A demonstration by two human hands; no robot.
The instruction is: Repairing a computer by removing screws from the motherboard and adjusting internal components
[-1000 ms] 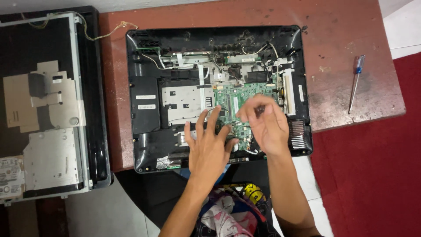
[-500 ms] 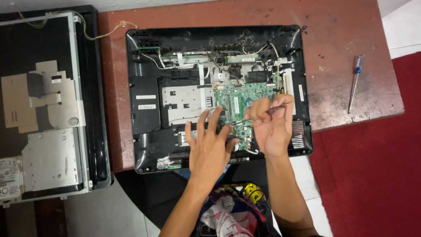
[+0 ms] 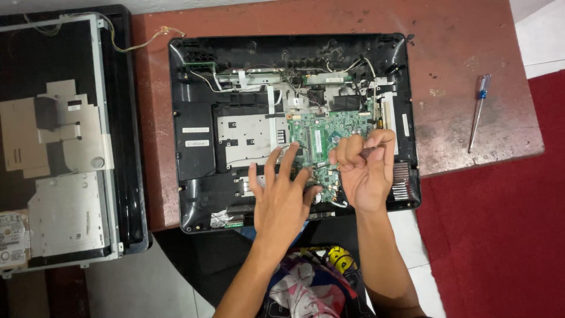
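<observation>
Green circuit board (image 3: 321,138): lower part hidden under both hands; component detail too small to tell.
Right hand (image 3: 365,171): fingers (image 3: 347,154) curled round a slim dark object, almost wholly covered; its kind cannot be told.
Left hand (image 3: 281,197): palm spread flat, hiding the black computer casing (image 3: 194,176) beneath it.
Silver-framed panel (image 3: 65,176): cut off by the left edge.
Hard drive (image 3: 12,241): cut off by the left edge.
Table (image 3: 459,118): top cut off by the upper edge.
Screwdriver (image 3: 478,112): tip type too small to tell.
Person's patterned clothing (image 3: 312,282): cut off by the bottom edge.
</observation>
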